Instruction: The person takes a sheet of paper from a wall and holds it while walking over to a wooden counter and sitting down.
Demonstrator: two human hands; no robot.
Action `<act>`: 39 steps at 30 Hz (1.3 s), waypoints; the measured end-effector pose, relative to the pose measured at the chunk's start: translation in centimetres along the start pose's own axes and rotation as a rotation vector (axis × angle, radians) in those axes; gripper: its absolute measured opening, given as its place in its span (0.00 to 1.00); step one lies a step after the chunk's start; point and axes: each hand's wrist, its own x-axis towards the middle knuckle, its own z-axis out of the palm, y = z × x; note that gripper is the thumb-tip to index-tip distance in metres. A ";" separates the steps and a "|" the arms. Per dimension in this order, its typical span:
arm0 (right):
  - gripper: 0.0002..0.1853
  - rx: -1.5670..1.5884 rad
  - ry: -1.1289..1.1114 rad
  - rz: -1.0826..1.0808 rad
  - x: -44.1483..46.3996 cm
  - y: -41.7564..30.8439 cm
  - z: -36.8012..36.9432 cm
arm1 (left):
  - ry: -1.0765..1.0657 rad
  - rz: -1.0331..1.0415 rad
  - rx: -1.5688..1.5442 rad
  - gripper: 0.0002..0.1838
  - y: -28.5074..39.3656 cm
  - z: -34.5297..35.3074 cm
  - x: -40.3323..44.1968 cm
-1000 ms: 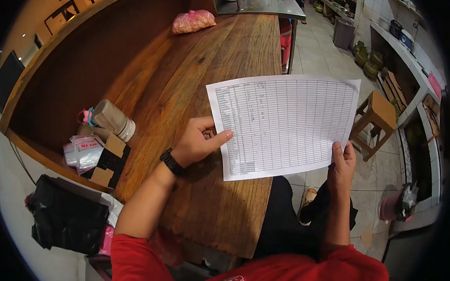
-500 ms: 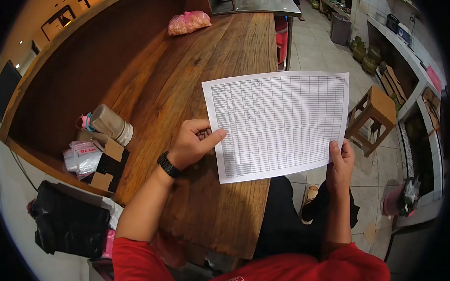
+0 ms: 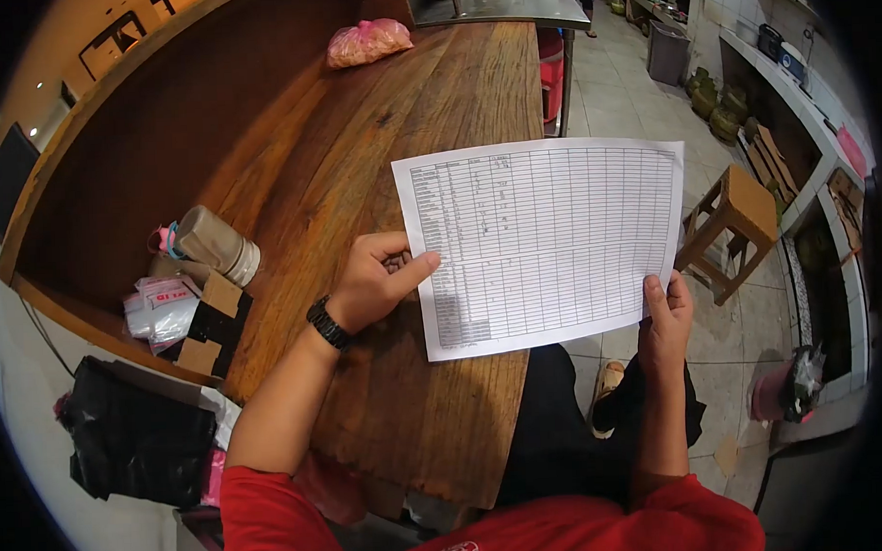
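Note:
A white sheet of paper [image 3: 557, 252] printed with a table grid is held up over the wooden counter's right edge. Handwritten marks fill some of its left columns; the right columns look blank. My left hand [image 3: 378, 278], with a dark watch on the wrist, pinches the sheet's left edge with the thumb on top and the fingers curled behind. At the lower right corner my right hand [image 3: 667, 316] grips the paper, thumb in front, other fingers partly hidden behind it.
On the wooden counter [image 3: 426, 111] sit a pink-tinted plastic bag [image 3: 369, 43], a clear jar [image 3: 214, 243] on its side and a box with plastic packets [image 3: 165, 309]. A black plastic bag [image 3: 136, 432] hangs at left. A wooden stool [image 3: 736, 226] stands on the tiled floor at right.
The sheet has shifted very slightly to the left. Both hands keep their hold on it, nearly still.

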 end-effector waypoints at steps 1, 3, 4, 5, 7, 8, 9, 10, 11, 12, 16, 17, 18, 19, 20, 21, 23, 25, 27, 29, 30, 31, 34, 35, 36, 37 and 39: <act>0.15 -0.006 0.008 0.011 0.0 0.1 0.0 | 0.000 0.004 0.006 0.13 -0.1 0.0 0.0; 0.15 -0.019 0.023 0.032 -0.1 0.2 -0.1 | 0.002 0.011 0.019 0.13 -0.2 0.0 0.1; 0.15 -0.018 0.021 0.032 -0.1 0.2 -0.1 | 0.000 0.007 0.017 0.13 -0.1 -0.1 0.1; 0.16 -0.017 0.020 0.031 -0.1 0.2 -0.1 | -0.001 0.004 0.014 0.13 0.0 -0.1 0.0; 0.16 -0.017 0.019 0.030 -0.1 0.2 -0.1 | -0.002 -0.010 0.003 0.13 0.1 -0.1 0.0; 0.16 -0.017 0.019 0.029 -0.1 0.2 -0.1 | -0.002 -0.021 -0.006 0.13 0.2 0.0 0.0; 0.16 -0.017 0.020 0.028 -0.1 0.2 -0.1 | -0.001 -0.031 -0.015 0.13 0.2 0.0 0.0; 0.16 -0.020 0.021 0.028 -0.1 0.2 -0.1 | 0.000 -0.025 -0.016 0.13 0.2 0.0 0.0; 0.16 -0.023 0.022 0.028 -0.1 0.3 -0.1 | 0.002 -0.020 -0.017 0.13 0.1 0.0 0.0; 0.16 -0.025 0.022 0.028 -0.1 0.3 -0.1 | 0.004 -0.014 -0.017 0.13 0.1 0.0 0.0; 0.16 -0.017 0.015 0.024 -0.1 0.3 -0.1 | 0.007 0.007 0.009 0.13 -0.1 -0.1 0.0; 0.16 -0.012 0.016 0.019 -0.1 0.3 0.0 | 0.009 0.006 -0.008 0.13 0.0 0.0 0.0; 0.16 -0.006 0.018 0.015 -0.1 0.3 0.0 | 0.011 0.006 -0.025 0.13 0.1 0.1 0.0; 0.16 -0.007 0.016 0.015 -0.1 0.3 0.0 | 0.021 0.008 -0.039 0.12 0.2 0.2 0.0; 0.16 -0.008 0.014 0.014 -0.1 0.3 0.0 | 0.031 0.009 -0.053 0.11 0.3 0.3 0.0; 0.16 -0.008 0.012 0.012 -0.1 0.2 0.0 | 0.040 0.012 -0.066 0.10 0.3 0.4 0.0; 0.16 -0.003 0.011 0.015 -0.1 0.3 0.0 | 0.047 0.028 -0.055 0.10 -0.1 0.3 0.1; 0.16 -0.001 0.011 0.016 -0.1 0.3 -0.1 | 0.048 0.036 -0.045 0.10 -0.1 0.3 0.1; 0.16 0.001 0.010 0.014 -0.1 0.3 -0.1 | 0.044 0.036 -0.036 0.10 0.2 0.3 0.0; 0.16 -0.009 0.009 0.013 -0.1 0.2 0.0 | 0.053 0.022 -0.057 0.10 0.4 0.4 0.0; 0.16 -0.014 0.009 0.012 -0.1 0.2 0.0 | 0.057 0.015 -0.068 0.10 0.4 0.4 0.0; 0.15 -0.018 0.012 0.019 -0.2 0.2 0.0 | 0.045 0.008 -0.041 0.11 0.3 0.3 0.0; 0.15 -0.021 0.018 0.028 -0.2 0.2 0.1 | 0.023 -0.008 0.019 0.13 -0.1 -0.1 0.1; 0.15 -0.017 0.019 0.024 -0.2 0.2 0.1 | 0.022 -0.011 0.024 0.14 0.0 -0.1 0.1; 0.15 -0.013 0.020 0.020 -0.1 0.2 0.1 | 0.022 -0.014 0.029 0.14 0.0 -0.1 0.1; 0.15 -0.007 0.018 0.020 -0.1 0.2 0.1 | 0.023 -0.014 0.031 0.14 0.1 -0.1 0.1; 0.15 0.005 0.015 0.019 -0.1 0.3 0.1 | 0.025 -0.014 0.035 0.13 0.1 -0.1 0.0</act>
